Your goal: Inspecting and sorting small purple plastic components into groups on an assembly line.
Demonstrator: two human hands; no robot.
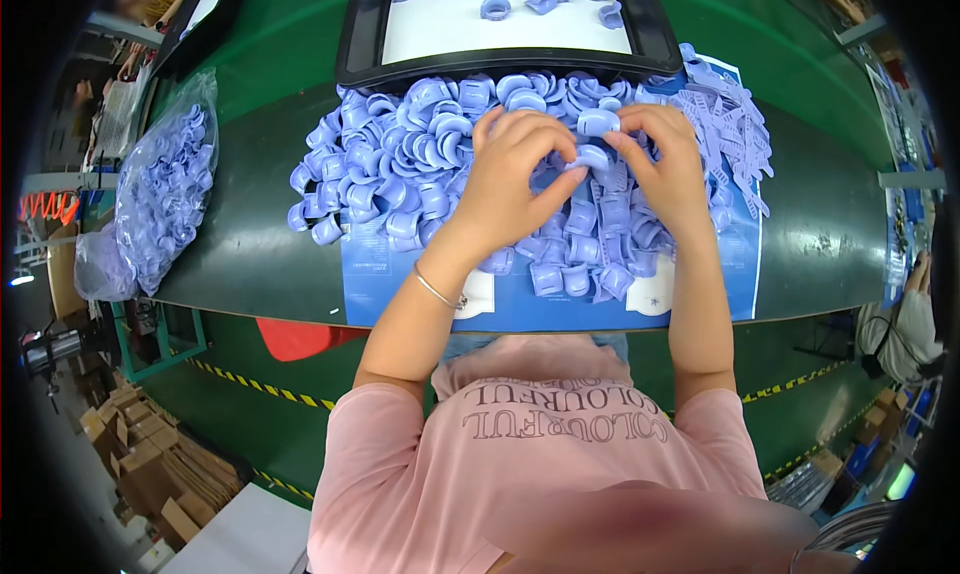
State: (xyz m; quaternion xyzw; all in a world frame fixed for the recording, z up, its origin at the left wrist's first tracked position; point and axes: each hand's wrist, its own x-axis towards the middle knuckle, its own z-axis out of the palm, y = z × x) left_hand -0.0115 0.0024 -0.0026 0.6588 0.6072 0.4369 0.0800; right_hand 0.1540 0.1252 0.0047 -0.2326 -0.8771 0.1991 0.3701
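Observation:
My left hand [515, 174] pinches a curved lavender plastic piece [591, 159] between thumb and fingertips, over the middle of a large heap. Just beyond it, my right hand [663, 162] grips another lavender plastic piece [598, 123], broad and rounded. The two held pieces are close to each other. Under and around both hands lies the heap of similar curved lavender pieces [420, 149]. Flat slotted lavender strips [735, 124] are piled at its right side, and some lie among the pieces between my forearms.
Beyond the heap stands a black-rimmed tray [510, 69] with several ring-shaped lavender parts on its white base. A clear plastic bag [165, 194] full of lavender parts rests at the table's left edge. Blue printed sheeting [370, 279] lies under the heap. A red stool [300, 338] shows below the table edge.

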